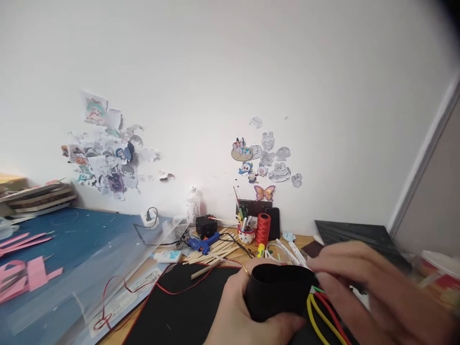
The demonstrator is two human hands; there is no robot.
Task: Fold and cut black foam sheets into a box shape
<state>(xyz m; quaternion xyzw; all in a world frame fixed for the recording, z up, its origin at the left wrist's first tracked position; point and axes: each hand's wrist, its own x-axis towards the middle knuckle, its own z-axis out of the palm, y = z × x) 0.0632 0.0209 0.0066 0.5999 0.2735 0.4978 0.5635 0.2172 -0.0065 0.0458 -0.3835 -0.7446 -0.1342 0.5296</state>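
My left hand (239, 306) is wrapped round a black band (276, 297) bent into a wide open loop, with the thumb across its front. Yellow cords (319, 320) and a red cord (331, 306) hang from the loop's right edge. A short green piece and a small grey-white bit show where they meet it. My right hand (381, 292), blurred, has its fingertips drawn together at that edge; whatever lies between them is hidden. Under both hands lies a black mat (179, 302) with a red border.
A blue glue gun (203, 243) lies by wooden sticks (215, 251). Behind stand a pen cup (246, 235), a red thread spool (263, 229) and a white bottle (193, 206). Pink strips (36, 275) and a clear sheet (89, 282) lie left. A tub (439, 273) is at right.
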